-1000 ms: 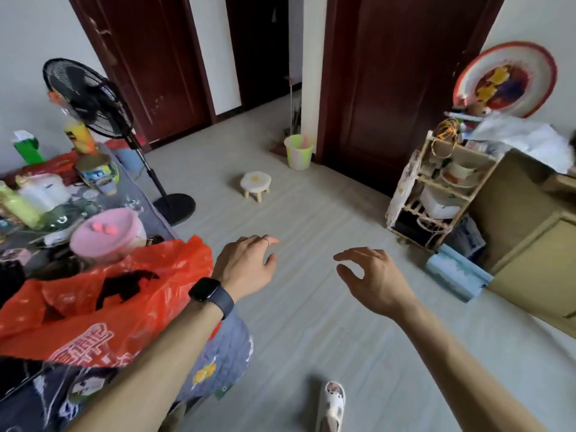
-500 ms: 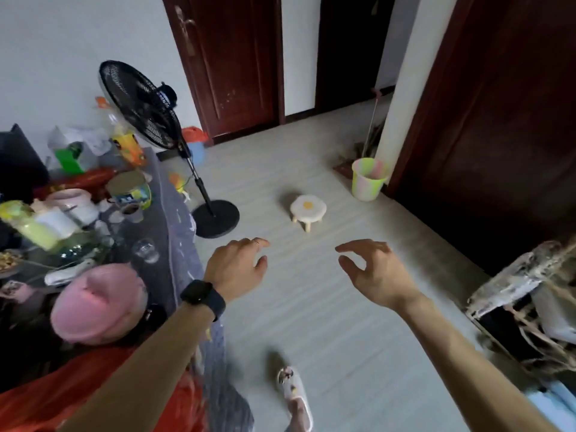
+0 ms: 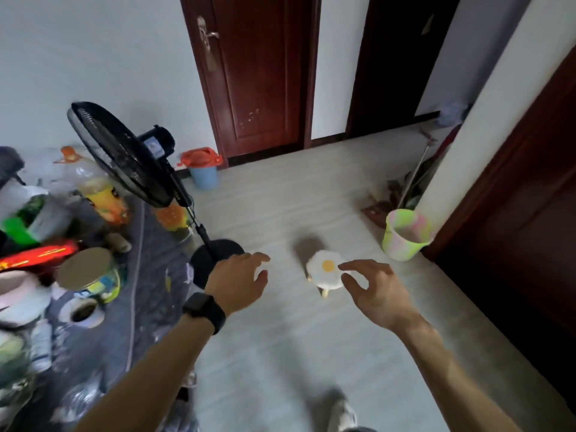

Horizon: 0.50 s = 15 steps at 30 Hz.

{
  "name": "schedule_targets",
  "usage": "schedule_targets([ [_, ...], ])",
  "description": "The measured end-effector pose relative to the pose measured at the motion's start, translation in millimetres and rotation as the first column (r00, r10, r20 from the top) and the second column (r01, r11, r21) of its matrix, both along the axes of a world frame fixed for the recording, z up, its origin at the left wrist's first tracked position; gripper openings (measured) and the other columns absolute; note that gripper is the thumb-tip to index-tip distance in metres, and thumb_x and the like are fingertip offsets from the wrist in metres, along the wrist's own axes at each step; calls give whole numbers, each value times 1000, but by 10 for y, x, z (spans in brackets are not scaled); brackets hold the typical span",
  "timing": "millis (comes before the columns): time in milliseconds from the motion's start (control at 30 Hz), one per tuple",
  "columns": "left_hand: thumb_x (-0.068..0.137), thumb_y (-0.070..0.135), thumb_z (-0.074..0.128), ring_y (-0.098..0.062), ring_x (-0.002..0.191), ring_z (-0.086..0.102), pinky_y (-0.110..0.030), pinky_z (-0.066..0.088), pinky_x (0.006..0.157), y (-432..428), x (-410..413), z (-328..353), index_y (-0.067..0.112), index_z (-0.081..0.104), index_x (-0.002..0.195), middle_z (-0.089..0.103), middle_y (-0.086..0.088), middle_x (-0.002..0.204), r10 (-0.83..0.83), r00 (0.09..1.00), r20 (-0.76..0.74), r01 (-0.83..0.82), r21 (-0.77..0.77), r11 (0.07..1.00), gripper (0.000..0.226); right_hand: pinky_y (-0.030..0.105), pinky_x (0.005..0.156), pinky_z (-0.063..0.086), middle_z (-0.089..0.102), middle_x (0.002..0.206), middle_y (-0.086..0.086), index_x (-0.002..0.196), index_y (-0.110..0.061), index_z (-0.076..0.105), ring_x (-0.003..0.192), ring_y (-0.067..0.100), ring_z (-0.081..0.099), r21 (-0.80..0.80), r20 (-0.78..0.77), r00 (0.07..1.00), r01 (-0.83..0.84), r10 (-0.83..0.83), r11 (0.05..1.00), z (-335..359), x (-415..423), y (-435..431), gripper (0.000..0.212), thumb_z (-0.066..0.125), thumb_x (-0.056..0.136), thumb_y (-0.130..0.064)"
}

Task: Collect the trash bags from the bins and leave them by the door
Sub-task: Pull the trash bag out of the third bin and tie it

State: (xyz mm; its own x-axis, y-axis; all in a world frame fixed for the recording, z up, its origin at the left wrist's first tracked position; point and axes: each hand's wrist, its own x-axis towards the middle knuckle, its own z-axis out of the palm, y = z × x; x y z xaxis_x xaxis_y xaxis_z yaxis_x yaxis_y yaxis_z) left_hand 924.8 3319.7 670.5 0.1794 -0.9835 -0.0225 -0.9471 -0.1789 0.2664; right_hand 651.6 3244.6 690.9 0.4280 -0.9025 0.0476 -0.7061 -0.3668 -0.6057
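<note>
A blue bin (image 3: 204, 176) lined with an orange trash bag (image 3: 199, 157) stands against the far wall beside a dark red door (image 3: 249, 73). A pale green and pink bin (image 3: 405, 233) stands on the right by a white pillar; its inside is not visible. My left hand (image 3: 240, 280), with a black watch on the wrist, hovers over the floor with loosely curled fingers and holds nothing. My right hand (image 3: 374, 291) hovers beside it, fingers relaxed, also holding nothing. Both bins are well beyond my hands.
A black standing fan (image 3: 124, 154) and its round base (image 3: 215, 257) stand to the left. A cluttered table (image 3: 146, 291) with bottles and cans fills the left side. A small egg-shaped stool (image 3: 325, 271) sits on the floor ahead. A broom (image 3: 417, 169) leans by the pillar.
The view has swung left and moved forward: the orange bag on the table and the shelf on the right left the frame, and the blue bin came into view. Both hands stay out in front, holding nothing.
</note>
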Motion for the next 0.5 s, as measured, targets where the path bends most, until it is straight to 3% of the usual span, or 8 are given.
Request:
schedule_targets([
  [67, 97, 40, 43, -23, 109, 61, -38, 50, 91, -564, 214, -60, 31, 51, 134, 64, 1, 122, 19, 1000, 11, -19, 14, 1000, 39, 10, 92, 33, 72, 116, -8, 109, -27, 75, 111, 15, 61, 11, -32, 999, -14, 14, 1000, -77, 236, -616, 21, 66, 90, -24],
  [200, 97, 39, 44, -21, 111, 61, -36, 50, 93, -1598, 649, -164, 31, 51, 134, 64, 3, 125, 100, 995, 9, -100, 33, 994, 38, 10, 92, 28, 70, 121, -7, 112, -28, 74, 116, 18, 60, 39, -13, 997, -80, 80, 996, -229, 735, -1847, 23, 62, 93, -23],
  [300, 97, 39, 43, -18, 104, 63, -34, 51, 88, -2170, 914, -198, 34, 52, 132, 66, 5, 120, 183, 983, -12, -183, 49, 982, 36, 9, 97, 21, 63, 131, -12, 124, -24, 68, 127, 12, 53, 47, -100, 967, -231, 235, 972, -219, 1053, -2589, 28, 54, 100, -23],
  [400, 95, 39, 44, -20, 104, 63, -33, 49, 86, -2815, 1309, -184, 35, 53, 129, 67, 6, 115, 266, 964, -13, -266, 38, 963, 36, 17, 102, 29, 63, 131, -15, 120, -35, 68, 127, 12, 52, 101, -21, 969, -241, 244, 965, -223, 1554, -3485, 25, 55, 99, -33],
  [500, 94, 37, 47, -22, 107, 62, -35, 49, 87, -3334, 1701, -163, 34, 55, 128, 68, 4, 114, 326, 944, -45, -324, 47, 945, 36, 19, 97, 31, 63, 129, -17, 119, -37, 67, 124, 10, 51, 134, 14, 958, -284, 285, 949, -231, 2070, -4148, 25, 56, 97, -37],
])
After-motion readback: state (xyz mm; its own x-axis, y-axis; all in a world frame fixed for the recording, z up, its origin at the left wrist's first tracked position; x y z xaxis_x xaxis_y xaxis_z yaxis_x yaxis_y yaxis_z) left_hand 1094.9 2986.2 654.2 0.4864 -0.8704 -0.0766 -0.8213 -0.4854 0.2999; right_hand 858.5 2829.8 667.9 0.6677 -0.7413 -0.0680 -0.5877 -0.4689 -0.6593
